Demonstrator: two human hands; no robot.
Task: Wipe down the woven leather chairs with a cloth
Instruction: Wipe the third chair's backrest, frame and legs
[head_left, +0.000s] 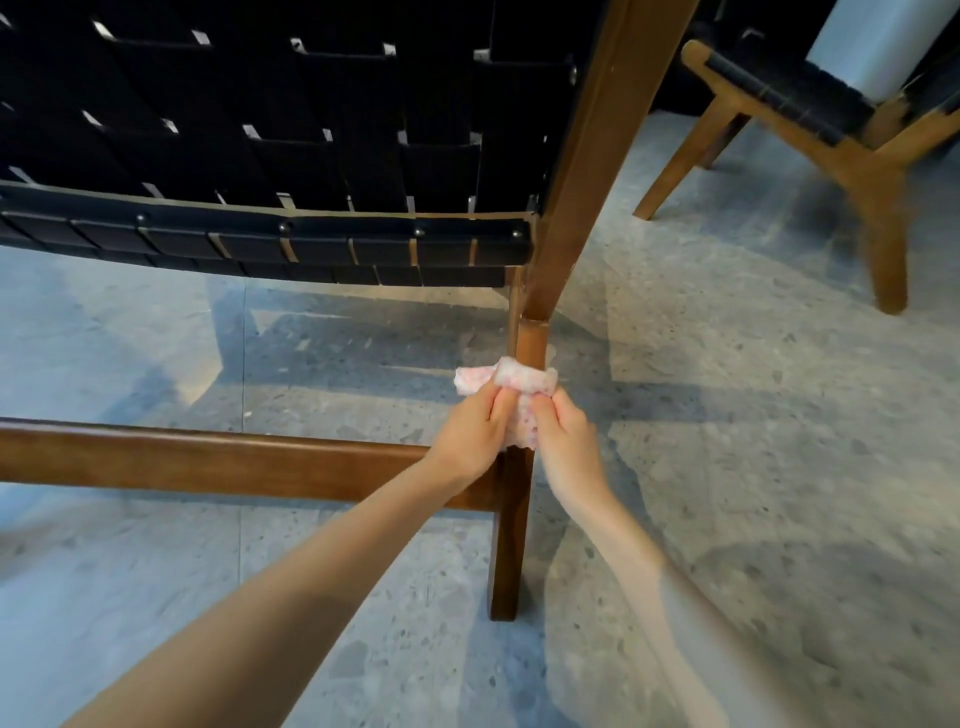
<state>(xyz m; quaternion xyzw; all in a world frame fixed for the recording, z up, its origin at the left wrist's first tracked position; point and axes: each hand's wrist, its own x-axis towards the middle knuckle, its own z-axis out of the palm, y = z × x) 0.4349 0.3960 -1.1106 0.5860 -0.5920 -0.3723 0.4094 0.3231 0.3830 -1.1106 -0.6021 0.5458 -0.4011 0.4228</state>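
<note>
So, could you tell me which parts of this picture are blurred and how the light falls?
Head view: the cloth and the left hand and right hand gripping it are fairly sharp; the right forearm and the far chair are smeared by blur; the near chair casts soft shadows on the floor; no strong glare shows.

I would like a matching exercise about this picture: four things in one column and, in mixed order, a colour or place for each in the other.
Things:
1. cloth
2. woven straps
3. second chair
4. floor

Descriptions:
A. black, interlaced
B. grey and speckled
C. wrapped round a wooden leg, gripped by the left hand and right hand
D. upper right, in the background

Pairs: 1-C, 2-A, 3-D, 4-B
</note>
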